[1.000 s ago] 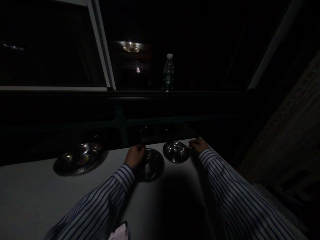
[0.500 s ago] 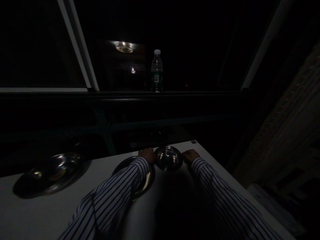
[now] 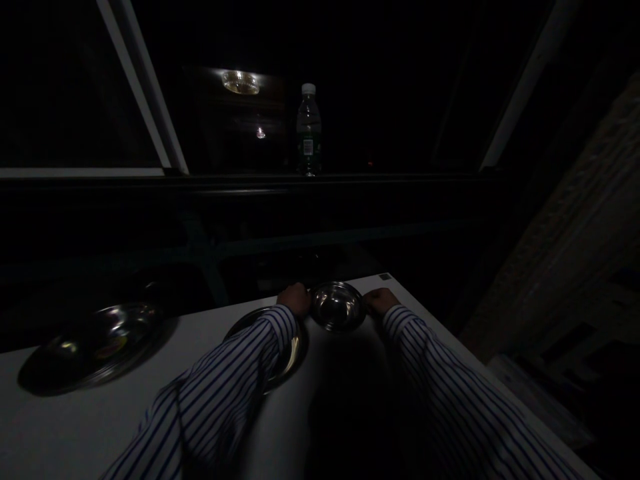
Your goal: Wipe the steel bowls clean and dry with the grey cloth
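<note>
Partly hidden by left sleeve (image 3: pixel 225 380): one plate (image 3: pixel 293 357). Near far edge of tabletop (image 3: pixel 195 340), one bowl (image 3: pixel 338 308) between left hand (image 3: pixel 296 299) and right hand (image 3: pixel 381 301); too dark to tell either grip. Leftward, one larger dish (image 3: pixel 95 350).

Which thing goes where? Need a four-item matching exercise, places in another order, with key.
1. Bottle
2. Small metal bowl
3. Metal plate
4. Large metal dish

A. Between left hand and right hand
B. Farthest left on white table
C. Upright on dark ledge
D. Partly hidden by left sleeve

Pairs: 1-C, 2-A, 3-D, 4-B
</note>
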`<action>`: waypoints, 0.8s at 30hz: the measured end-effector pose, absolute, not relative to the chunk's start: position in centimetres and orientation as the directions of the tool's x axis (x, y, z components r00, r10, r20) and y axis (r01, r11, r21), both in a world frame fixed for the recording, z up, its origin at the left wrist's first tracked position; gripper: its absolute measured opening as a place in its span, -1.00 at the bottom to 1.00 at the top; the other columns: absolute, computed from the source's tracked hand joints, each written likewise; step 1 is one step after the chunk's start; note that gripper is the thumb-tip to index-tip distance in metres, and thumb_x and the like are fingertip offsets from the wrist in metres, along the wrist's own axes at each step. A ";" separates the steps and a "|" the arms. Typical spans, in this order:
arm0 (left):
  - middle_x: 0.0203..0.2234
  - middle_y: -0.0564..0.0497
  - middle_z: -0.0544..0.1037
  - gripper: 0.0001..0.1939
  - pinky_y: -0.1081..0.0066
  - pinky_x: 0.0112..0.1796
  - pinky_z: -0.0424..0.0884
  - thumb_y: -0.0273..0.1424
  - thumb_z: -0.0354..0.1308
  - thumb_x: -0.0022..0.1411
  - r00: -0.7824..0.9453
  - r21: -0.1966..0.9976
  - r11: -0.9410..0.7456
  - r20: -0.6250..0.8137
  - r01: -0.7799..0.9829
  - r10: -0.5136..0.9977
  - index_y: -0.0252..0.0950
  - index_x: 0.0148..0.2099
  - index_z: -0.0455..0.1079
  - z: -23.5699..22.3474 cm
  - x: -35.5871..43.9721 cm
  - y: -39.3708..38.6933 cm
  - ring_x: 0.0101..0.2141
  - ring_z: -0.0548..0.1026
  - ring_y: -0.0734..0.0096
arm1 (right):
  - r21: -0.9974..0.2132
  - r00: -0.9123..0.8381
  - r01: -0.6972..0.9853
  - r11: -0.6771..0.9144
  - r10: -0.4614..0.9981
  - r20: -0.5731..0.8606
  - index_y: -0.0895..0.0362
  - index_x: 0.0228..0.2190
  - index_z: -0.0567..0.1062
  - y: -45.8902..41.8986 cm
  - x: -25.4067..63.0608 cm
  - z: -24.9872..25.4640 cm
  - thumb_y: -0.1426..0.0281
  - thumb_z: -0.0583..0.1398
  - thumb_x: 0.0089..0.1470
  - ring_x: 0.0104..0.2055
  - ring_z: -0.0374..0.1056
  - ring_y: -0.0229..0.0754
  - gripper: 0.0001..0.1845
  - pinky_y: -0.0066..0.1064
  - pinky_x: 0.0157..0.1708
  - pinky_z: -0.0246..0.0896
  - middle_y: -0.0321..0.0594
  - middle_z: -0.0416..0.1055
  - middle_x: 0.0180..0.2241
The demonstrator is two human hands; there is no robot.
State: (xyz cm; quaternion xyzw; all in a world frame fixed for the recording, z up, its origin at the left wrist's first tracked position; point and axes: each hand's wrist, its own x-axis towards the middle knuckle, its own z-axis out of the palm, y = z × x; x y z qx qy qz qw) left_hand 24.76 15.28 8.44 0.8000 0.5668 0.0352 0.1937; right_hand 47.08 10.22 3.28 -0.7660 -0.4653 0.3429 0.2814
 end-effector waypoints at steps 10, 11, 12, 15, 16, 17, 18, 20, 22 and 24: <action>-0.08 -0.08 0.38 -0.66 0.19 -0.20 0.39 -0.31 0.06 0.19 0.378 0.464 -0.290 -0.108 0.837 0.919 -0.29 0.01 0.27 11.8 22.7 15.0 -0.15 0.41 0.27 | -0.794 0.343 0.519 -0.315 0.928 -0.144 0.20 -0.18 0.38 9.6 46.2 7.7 0.30 0.11 0.13 -0.24 0.34 -0.22 -0.73 -0.29 -0.27 0.31 -0.19 0.36 -0.19; -0.08 -0.09 0.38 -0.66 0.18 -0.20 0.39 -0.30 0.06 0.19 0.379 0.473 -0.289 -0.104 0.832 0.919 -0.29 0.01 0.27 12.1 22.2 15.0 -0.16 0.41 0.28 | -0.797 0.336 0.522 -0.303 0.932 -0.135 0.21 -0.19 0.38 9.6 45.9 8.0 0.31 0.11 0.13 -0.25 0.34 -0.22 -0.74 -0.29 -0.27 0.31 -0.19 0.36 -0.20; -0.08 -0.08 0.38 -0.66 0.18 -0.20 0.39 -0.30 0.06 0.19 0.379 0.482 -0.289 -0.100 0.827 0.920 -0.29 0.01 0.27 12.4 21.7 14.9 -0.16 0.41 0.27 | -0.801 0.328 0.524 -0.290 0.936 -0.125 0.21 -0.19 0.38 9.5 45.6 8.4 0.31 0.11 0.13 -0.25 0.34 -0.22 -0.74 -0.29 -0.27 0.31 -0.20 0.37 -0.20; -0.08 -0.08 0.39 -0.66 0.18 -0.20 0.39 -0.30 0.05 0.19 0.380 0.509 -0.287 -0.086 0.811 0.921 -0.30 0.00 0.28 13.1 20.0 14.5 -0.16 0.42 0.27 | -0.806 0.296 0.536 -0.250 0.950 -0.098 0.20 -0.17 0.38 9.3 44.3 9.3 0.31 0.11 0.12 -0.24 0.34 -0.22 -0.73 -0.29 -0.27 0.32 -0.19 0.36 -0.19; -0.09 -0.08 0.39 -0.66 0.18 -0.20 0.39 -0.29 0.05 0.20 0.376 0.517 -0.283 -0.083 0.808 0.923 -0.31 0.00 0.28 13.3 19.4 14.3 -0.17 0.42 0.27 | -0.806 0.285 0.541 -0.241 0.954 -0.094 0.20 -0.17 0.37 9.2 43.8 9.6 0.30 0.11 0.13 -0.24 0.34 -0.22 -0.73 -0.29 -0.27 0.32 -0.19 0.36 -0.18; -0.09 -0.08 0.39 -0.66 0.18 -0.20 0.39 -0.29 0.05 0.20 0.370 0.523 -0.277 -0.081 0.806 0.925 -0.31 0.00 0.28 13.4 18.7 14.1 -0.17 0.42 0.27 | -0.804 0.274 0.547 -0.234 0.957 -0.092 0.20 -0.16 0.37 9.1 43.2 9.8 0.30 0.11 0.13 -0.24 0.34 -0.22 -0.72 -0.29 -0.27 0.32 -0.18 0.36 -0.18; -0.10 -0.07 0.40 -0.66 0.18 -0.21 0.39 -0.29 0.05 0.20 0.362 0.528 -0.269 -0.080 0.806 0.929 -0.31 -0.01 0.29 13.5 18.1 13.8 -0.18 0.42 0.27 | -0.801 0.263 0.553 -0.228 0.960 -0.092 0.20 -0.16 0.37 9.0 42.7 10.0 0.30 0.11 0.13 -0.24 0.34 -0.22 -0.72 -0.29 -0.27 0.32 -0.18 0.35 -0.18; -0.13 -0.06 0.42 -0.68 0.19 -0.21 0.39 -0.28 0.04 0.20 0.347 0.533 -0.252 -0.083 0.807 0.934 -0.33 -0.03 0.30 13.6 16.8 13.4 -0.19 0.43 0.28 | -0.795 0.240 0.566 -0.217 0.966 -0.092 0.20 -0.16 0.37 8.9 41.4 10.1 0.30 0.11 0.13 -0.24 0.34 -0.22 -0.72 -0.29 -0.27 0.32 -0.18 0.35 -0.18; -0.17 -0.05 0.44 -0.69 0.21 -0.22 0.39 -0.27 0.04 0.20 0.337 0.536 -0.238 -0.092 0.810 0.937 -0.34 -0.07 0.33 13.6 15.4 12.9 -0.22 0.44 0.30 | -0.789 0.217 0.580 -0.202 0.972 -0.089 0.20 -0.16 0.37 8.8 40.1 10.2 0.30 0.11 0.13 -0.24 0.34 -0.22 -0.72 -0.29 -0.27 0.32 -0.18 0.36 -0.18; -0.19 -0.05 0.45 -0.70 0.22 -0.23 0.40 -0.27 0.03 0.20 0.329 0.536 -0.224 -0.109 0.814 0.938 -0.35 -0.09 0.34 13.6 14.0 12.6 -0.23 0.44 0.32 | -0.783 0.196 0.595 -0.181 0.978 -0.077 0.20 -0.17 0.37 8.8 38.9 10.1 0.30 0.11 0.13 -0.25 0.34 -0.23 -0.73 -0.30 -0.28 0.32 -0.19 0.36 -0.19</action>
